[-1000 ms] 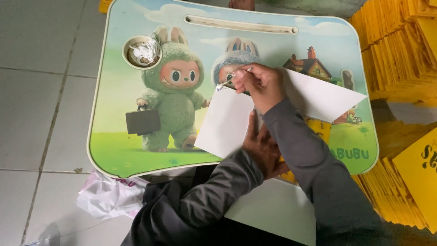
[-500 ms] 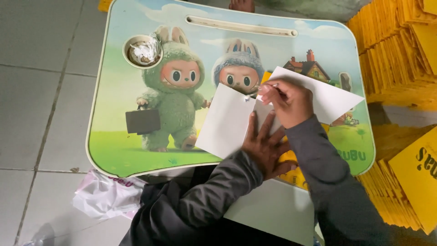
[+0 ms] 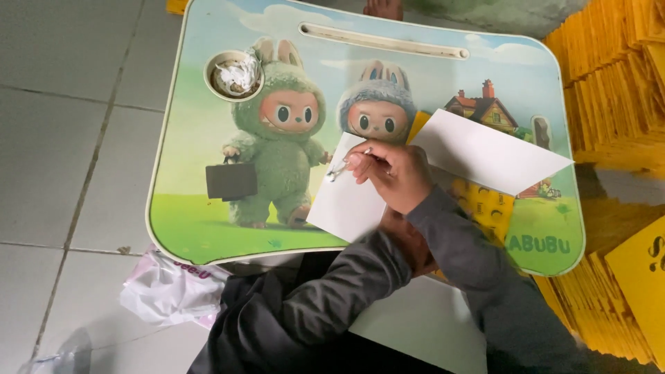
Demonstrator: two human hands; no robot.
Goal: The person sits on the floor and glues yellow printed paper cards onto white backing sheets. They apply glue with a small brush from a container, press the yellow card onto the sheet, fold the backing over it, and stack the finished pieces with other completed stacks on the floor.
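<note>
Grey floor tiles (image 3: 62, 138) surround a low lap desk (image 3: 208, 228) printed with cartoon creatures, where a person in dark sleeves works seated. Nearest the camera, a crumpled plastic bag (image 3: 166, 291) lies on the floor by the desk's edge. The left hand (image 3: 410, 242), mostly hidden under the right forearm, rests at the lower edge of a white sheet (image 3: 346, 204); its grip cannot be told. The right hand (image 3: 391, 173) pinches a small metal tool (image 3: 337, 170) and presses it onto that sheet. The sheet lies partly folded over a yellow card (image 3: 485, 208), its far flap (image 3: 492, 152) standing up, so the folding looks unfinished. Beyond, the desk's cup hole (image 3: 232, 75) holds scraps; stacks of yellow cards (image 3: 609, 90) wait at right.
</note>
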